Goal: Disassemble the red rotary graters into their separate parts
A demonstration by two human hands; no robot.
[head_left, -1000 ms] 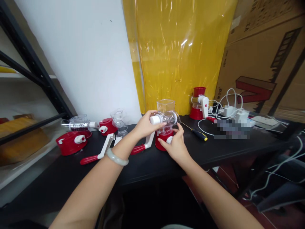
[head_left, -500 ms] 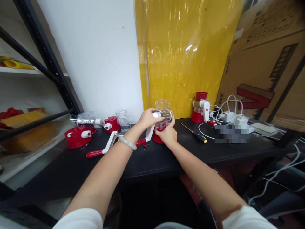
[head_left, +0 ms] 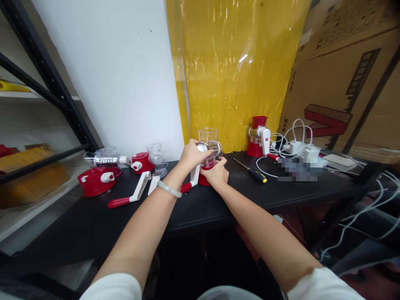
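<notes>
A rotary drum grater [head_left: 208, 135] with a clear hopper, a metal drum and a red base stands upright on the black table [head_left: 250, 204]. My left hand [head_left: 190, 157] is closed on the white hub end of its drum, with the thumb stretched along the front. Lower down, my right hand [head_left: 218, 174] grips the grater around the neck and top of the red base. A white crank with a red handle [head_left: 186, 187] hangs at the grater's left side, partly behind my left wrist. My fingers hide much of the drum housing.
To the left lie a red base [head_left: 96, 182], a clear housing with a drum [head_left: 108, 159], another red base [head_left: 142, 162] and a loose crank [head_left: 134, 195]. On the right are a screwdriver [head_left: 256, 175], another grater [head_left: 258, 137] and white chargers with cables [head_left: 295, 146].
My right hand's fingers have slid down from beside the drum housing to the grater's neck. My left hand stays at the drum's hub. The whole view has shifted slightly.
</notes>
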